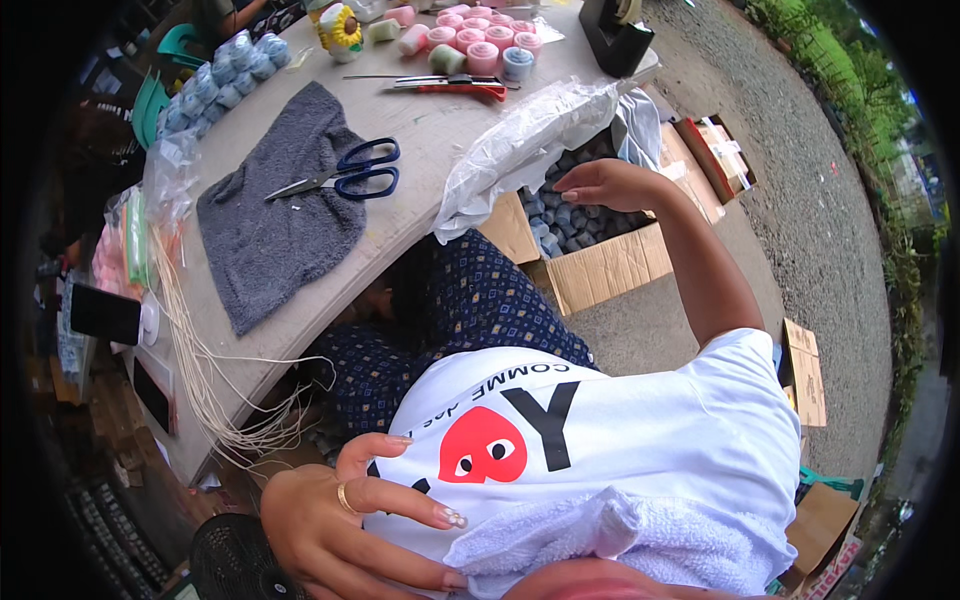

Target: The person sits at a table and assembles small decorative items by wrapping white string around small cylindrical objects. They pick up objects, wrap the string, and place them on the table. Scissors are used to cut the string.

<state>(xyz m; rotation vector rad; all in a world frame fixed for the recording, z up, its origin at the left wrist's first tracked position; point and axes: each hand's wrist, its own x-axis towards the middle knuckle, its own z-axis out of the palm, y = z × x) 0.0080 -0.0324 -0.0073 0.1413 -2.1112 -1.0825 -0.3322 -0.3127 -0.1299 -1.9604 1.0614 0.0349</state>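
My left hand (pixel 365 525) is raised in front of my white shirt, near the pale towel (pixel 570 530) on my chest. Its fingers are spread and hold nothing; one wears a ring. On the right, my right hand (pixel 610 186) hovers above an open cardboard box (pixel 610 270) filled with small dark grey-blue cylinders (pixel 572 222). Its fingers stretch leftward, and nothing shows in them. A sheet of white plastic (pixel 525 145) hangs between the table edge and the box. Scissors (pixel 345 178) with dark blue handles lie on a grey cloth (pixel 285 215) on the table.
Pink cylinders (pixel 482 57) and a red utility knife (pixel 470 85) lie at the table's far side, near a black tape dispenser (pixel 614 35). Pale cords (pixel 215 385) drape over the left edge beside a phone (pixel 105 315). Wrapped blue rolls (pixel 225 78) are stacked far left.
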